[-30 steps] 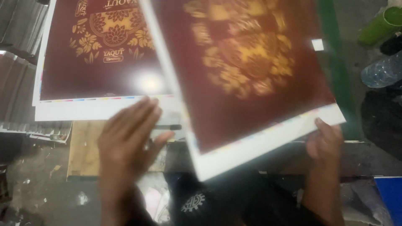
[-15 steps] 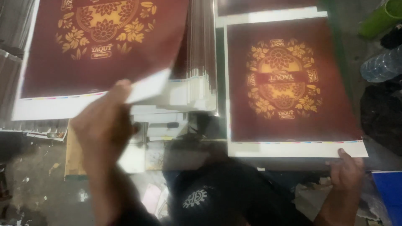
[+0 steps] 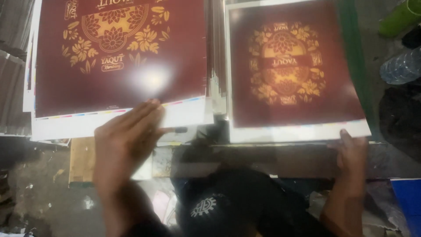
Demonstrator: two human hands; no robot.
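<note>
Since half a second ago the left hand [image 3: 125,147] has come down from mid-air onto the left stack of glossy maroon printed sheets with gold floral ornament [image 3: 118,66], where its spread fingers now lie flat on the white bottom margin, its grip released. The right hand [image 3: 353,151] has stayed at the lower right corner of the right-hand maroon printed sheet with a gold oval emblem [image 3: 294,74]; its thumb presses on the white margin, but whether the fingers below pinch the sheet cannot be told.

That sheet lies flat atop its own pile, long axis running away from the person, its print reading upright towards them. The left stack lies alongside it, a ragged edge of paper between them.

Both piles rest on a dim, cluttered counter [image 3: 272,160]. At the right edge are a clear plastic bottle [image 3: 401,66] and a green cylindrical container [image 3: 401,17].
</note>
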